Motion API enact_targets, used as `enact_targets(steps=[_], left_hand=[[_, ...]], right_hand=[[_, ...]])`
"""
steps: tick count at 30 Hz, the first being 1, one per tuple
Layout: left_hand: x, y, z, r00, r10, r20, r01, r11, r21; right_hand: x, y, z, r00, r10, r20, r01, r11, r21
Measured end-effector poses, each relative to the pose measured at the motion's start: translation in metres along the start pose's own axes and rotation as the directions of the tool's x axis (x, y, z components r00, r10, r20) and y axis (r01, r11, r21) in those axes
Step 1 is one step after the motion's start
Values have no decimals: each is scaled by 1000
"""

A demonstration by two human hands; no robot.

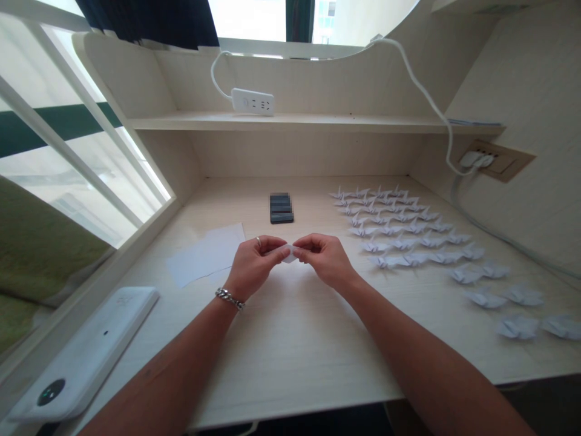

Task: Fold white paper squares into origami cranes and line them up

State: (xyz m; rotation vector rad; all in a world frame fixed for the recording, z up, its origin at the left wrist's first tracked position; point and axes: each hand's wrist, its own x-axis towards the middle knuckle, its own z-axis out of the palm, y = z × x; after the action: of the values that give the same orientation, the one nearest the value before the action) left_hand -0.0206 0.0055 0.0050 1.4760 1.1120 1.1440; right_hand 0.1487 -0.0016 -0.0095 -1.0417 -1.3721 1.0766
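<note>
My left hand (254, 263) and my right hand (324, 257) meet above the middle of the desk, both pinched on a small folded white paper (289, 253) between their fingertips. The left hand wears a ring, and a metal chain bracelet (229, 298) sits on its wrist. Most of the paper is hidden by my fingers. A few loose white paper sheets (206, 254) lie flat on the desk just left of my left hand.
Several white paper cranes (408, 233) lie in rows across the right side of the desk. A dark phone (281, 208) lies behind my hands. A white device (86, 354) rests at the front left. A power strip (253, 101) sits on the shelf, its cable running to a wall socket (488, 160).
</note>
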Motion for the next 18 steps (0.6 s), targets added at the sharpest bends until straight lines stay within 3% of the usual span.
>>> enact_targets(steps=[6,10,18], left_hand=[[-1,2,-3,998,-25,61,22,999,47],[-2,5,-4,992,-13,127,-8,986,166],[-1,6,-4,999,-14,50,10,996,89]], right_hand=[[0,2,-1,1000,3,-7,-3,1000,16],[0,2,-1,1000,-5,-5,5,999,31],[-1,-1,1,999,19,48,-17,999,-46]])
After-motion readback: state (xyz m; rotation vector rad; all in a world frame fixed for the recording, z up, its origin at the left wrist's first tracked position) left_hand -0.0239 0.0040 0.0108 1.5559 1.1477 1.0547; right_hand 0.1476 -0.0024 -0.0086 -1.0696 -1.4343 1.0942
